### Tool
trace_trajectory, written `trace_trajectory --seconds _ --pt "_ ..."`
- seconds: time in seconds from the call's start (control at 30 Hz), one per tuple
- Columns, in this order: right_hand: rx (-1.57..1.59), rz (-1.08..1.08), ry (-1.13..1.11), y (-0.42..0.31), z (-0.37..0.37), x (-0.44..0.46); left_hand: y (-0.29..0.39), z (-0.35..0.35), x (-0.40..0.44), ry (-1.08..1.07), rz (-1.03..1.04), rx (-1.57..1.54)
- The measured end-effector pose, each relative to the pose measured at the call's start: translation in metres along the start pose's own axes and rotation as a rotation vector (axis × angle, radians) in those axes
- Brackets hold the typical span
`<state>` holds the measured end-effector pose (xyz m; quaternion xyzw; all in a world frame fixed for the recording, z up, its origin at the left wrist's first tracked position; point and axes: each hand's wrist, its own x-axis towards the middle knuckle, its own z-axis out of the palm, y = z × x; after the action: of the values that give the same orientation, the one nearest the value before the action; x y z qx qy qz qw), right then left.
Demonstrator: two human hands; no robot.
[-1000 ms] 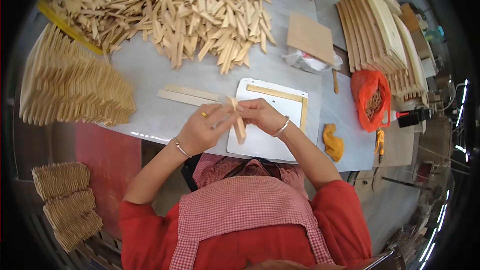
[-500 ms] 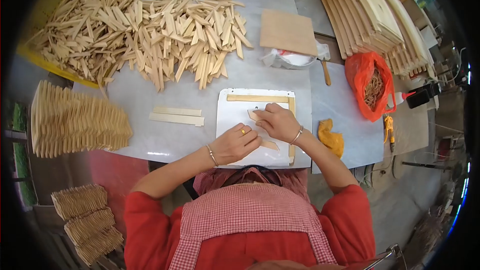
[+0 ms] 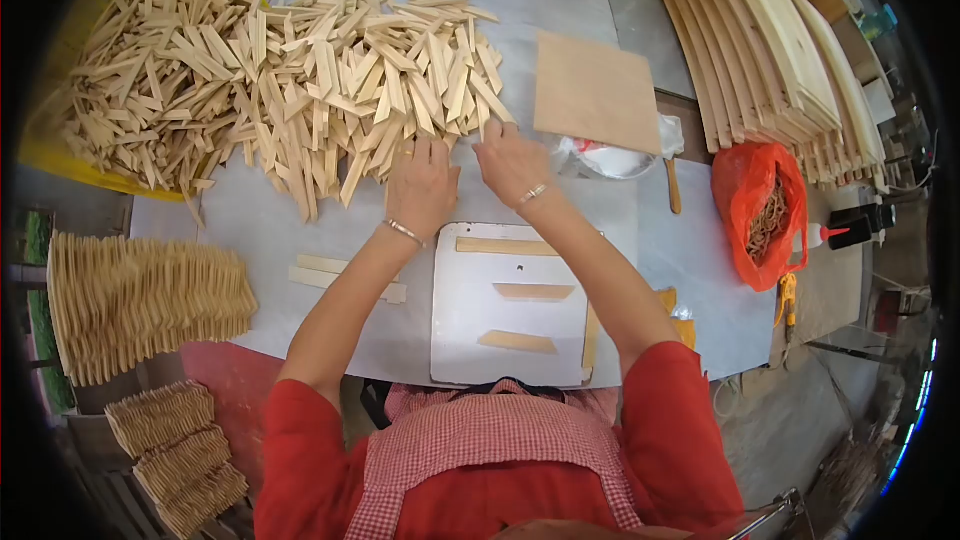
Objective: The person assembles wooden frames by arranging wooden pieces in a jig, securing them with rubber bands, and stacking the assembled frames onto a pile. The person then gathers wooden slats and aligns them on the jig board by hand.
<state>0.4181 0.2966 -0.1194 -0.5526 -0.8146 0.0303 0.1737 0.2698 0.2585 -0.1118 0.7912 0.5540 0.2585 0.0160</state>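
Note:
My left hand [image 3: 422, 185] is at the front edge of a heap of short wooden strips [image 3: 350, 80] with slanted ends. Its fingers point forward onto the strips, thumb apart, and nothing shows in its grasp. At the heap's right end, my right hand [image 3: 512, 168] has its fingers apart, tips by the end of a strip. Nearer to me, on a white board [image 3: 470, 290], lie an upper slanted strip [image 3: 534, 291] and a lower slanted strip [image 3: 517, 342], apart from each other. Wooden edging [image 3: 505, 246] runs along the board's top and right side.
A yellow crate [image 3: 75, 170] of strips stands at back left. Stacked wood pieces [image 3: 150, 300] are at left, and two flat strips [image 3: 340, 275] lie beside the board. A brown square sheet [image 3: 595, 90], a red bag [image 3: 760, 210] and curved boards [image 3: 750, 40] are at right.
Both hands have left the board and moved forward to the heap. The two slanted strips they were handling now lie loose on the board. The view has shifted slightly.

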Motion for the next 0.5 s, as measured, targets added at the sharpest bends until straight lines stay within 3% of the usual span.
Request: trace_trajectory --seconds 0.2,0.27,0.4,0.5 --pt "-0.086 0.102 -0.039 -0.004 0.019 0.008 -0.010 0.015 0.003 0.019 0.016 0.179" --pt "-0.068 0.123 -0.040 -0.003 0.001 -0.013 -0.003 0.005 -0.005 -0.033 -0.116 0.054" --pt "0.043 0.077 -0.006 0.006 -0.057 -0.108 0.022 -0.035 -0.053 -0.061 -0.108 -0.262" --pt "0.025 0.112 -0.114 0.014 -0.085 -0.186 0.041 -0.047 -0.108 -0.185 -0.163 -0.374"
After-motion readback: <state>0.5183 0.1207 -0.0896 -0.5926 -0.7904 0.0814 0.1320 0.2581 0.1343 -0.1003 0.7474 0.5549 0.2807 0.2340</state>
